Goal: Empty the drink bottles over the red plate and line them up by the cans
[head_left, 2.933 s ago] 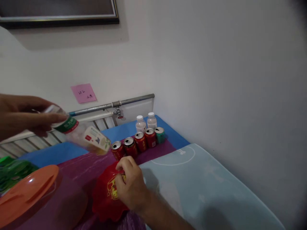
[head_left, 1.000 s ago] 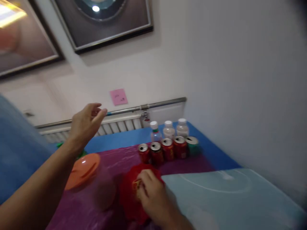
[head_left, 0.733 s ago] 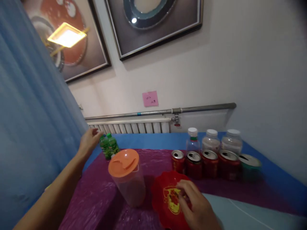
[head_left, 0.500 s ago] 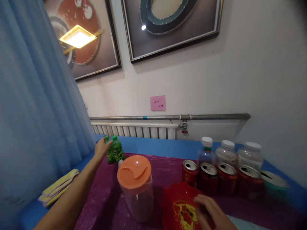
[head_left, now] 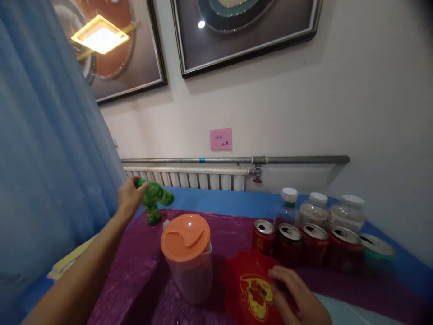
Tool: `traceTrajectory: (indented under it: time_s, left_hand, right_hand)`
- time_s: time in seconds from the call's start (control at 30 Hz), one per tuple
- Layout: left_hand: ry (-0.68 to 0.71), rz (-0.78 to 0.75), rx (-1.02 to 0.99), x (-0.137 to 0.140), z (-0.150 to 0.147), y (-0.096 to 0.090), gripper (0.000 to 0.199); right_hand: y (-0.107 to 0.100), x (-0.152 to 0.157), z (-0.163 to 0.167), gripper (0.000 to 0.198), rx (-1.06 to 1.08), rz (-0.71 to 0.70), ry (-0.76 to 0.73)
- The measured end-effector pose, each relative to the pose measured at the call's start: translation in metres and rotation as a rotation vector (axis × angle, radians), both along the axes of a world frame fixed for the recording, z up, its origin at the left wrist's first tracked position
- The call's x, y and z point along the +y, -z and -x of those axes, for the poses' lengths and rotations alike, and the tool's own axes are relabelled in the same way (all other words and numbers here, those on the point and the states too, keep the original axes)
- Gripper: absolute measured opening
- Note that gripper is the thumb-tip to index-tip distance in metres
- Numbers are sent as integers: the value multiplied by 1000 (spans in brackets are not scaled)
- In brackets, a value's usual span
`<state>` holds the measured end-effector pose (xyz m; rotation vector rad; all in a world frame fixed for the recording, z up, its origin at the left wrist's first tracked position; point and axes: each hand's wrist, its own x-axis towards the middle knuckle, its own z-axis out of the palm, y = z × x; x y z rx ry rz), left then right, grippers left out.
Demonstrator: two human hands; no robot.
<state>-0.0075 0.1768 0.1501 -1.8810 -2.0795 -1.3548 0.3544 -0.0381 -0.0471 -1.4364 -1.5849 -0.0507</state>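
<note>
My left hand (head_left: 130,197) grips a green bottle (head_left: 160,194) near its green cap. The bottle is tipped sideways off the table, its base pointing right, and is slightly blurred. Just below it a second green bottle (head_left: 152,213) stands upright on the purple cloth, partly hidden. My right hand (head_left: 297,295) hovers over or rests on the right side of a red scalloped plate (head_left: 233,286) with a yellow pattern; contact is hard to judge. Its fingers are bent, with a gap between thumb and forefinger. Between the hands stands a clear pitcher (head_left: 193,282) with an orange lid (head_left: 186,237).
Red cans (head_left: 264,234) line up at the right, in front of white-capped clear jars (head_left: 314,210). A green-sided can (head_left: 379,248) ends the row. A folded yellow cloth (head_left: 69,262) lies left, by a blue curtain (head_left: 50,135). A radiator (head_left: 189,178) runs behind the table.
My left hand has lifted one green bottle and tipped it over sideways, moving left and slightly up. The other bottle stays standing. My right hand keeps its place by the red plate. The view shifted slightly.
</note>
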Motion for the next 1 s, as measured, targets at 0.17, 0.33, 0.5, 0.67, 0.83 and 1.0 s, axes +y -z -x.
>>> traceTrajectory:
  time_s: [0.17,0.33,0.5,0.67,0.83,1.0]
  left_hand:
    - [53,-453,-273,-110,-12,-45,43]
    - [519,-388,-362,-203,-76,-32,32]
    - [802,-199,-220,-243,-119,-8,29]
    - [890,-120,-28,-239,-118,-1,28]
    - [799,-157,128,-237,-92,6,30]
    - [785,272,19,-221,-66,70,25]
  right_hand:
    - [-40,-22,21,20,-6,-168,92]
    - [-116,-65,55,67,-243,-395,126]
    - [-139,-76,54,74,-279,-268,68]
    - [-116,-70,42,70,-167,-97,3]
    - [-107,-59,42,62,-203,-73,-74]
    - [-109,-48,39,68,31,4,62]
